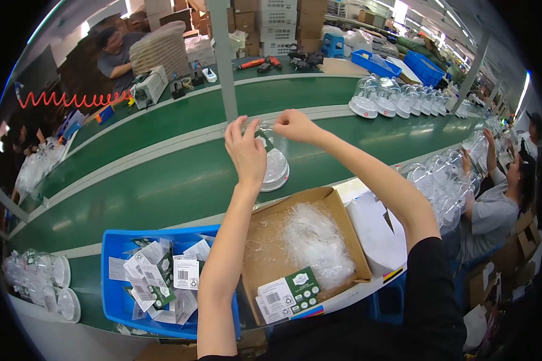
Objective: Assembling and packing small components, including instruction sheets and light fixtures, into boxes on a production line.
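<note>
Left hand (246, 153) at clear dome (276, 165) (green label (264, 142)); barcoded cards (186, 274) in bin (109, 289).

A clear plastic dome (277, 161) with a round white base (275, 182) stands base-down on the green conveyor belt (186, 195), leaning slightly in view, its upper left side partly hidden. A small green card (265, 142) shows at the upper part of the dome, set at a slant; whether it lies against the outside or sits within the plastic cannot be told, and only part of it is visible.
</note>
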A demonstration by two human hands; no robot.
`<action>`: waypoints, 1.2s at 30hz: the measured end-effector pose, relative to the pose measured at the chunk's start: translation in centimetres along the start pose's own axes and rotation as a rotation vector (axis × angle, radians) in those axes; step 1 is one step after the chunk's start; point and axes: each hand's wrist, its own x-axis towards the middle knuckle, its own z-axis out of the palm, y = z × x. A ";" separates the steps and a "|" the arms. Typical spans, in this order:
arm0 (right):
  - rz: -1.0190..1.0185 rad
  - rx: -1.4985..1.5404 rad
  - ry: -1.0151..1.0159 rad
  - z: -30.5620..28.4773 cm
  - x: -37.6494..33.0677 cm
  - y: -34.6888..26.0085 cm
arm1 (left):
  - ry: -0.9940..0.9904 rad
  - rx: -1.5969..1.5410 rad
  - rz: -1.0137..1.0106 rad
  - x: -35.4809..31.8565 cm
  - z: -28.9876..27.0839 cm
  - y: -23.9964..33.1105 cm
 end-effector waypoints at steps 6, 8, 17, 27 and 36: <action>-0.310 -0.134 0.254 2.0 -1.1 -1.7 | -0.130 0.042 0.114 0.3 -0.1 1.6; -0.274 -0.183 0.256 2.4 -1.4 -2.4 | -0.107 0.036 0.096 0.4 -0.2 1.0; -0.172 -0.134 0.306 2.5 -2.3 -3.8 | -0.098 0.010 0.027 0.5 -0.6 0.4; -0.178 -0.433 0.139 2.3 -0.7 -4.4 | -0.036 -0.011 0.088 0.4 -0.5 0.1; -0.030 -0.355 -0.046 2.0 -0.3 -4.9 | 0.021 0.011 0.099 0.1 -0.4 -0.7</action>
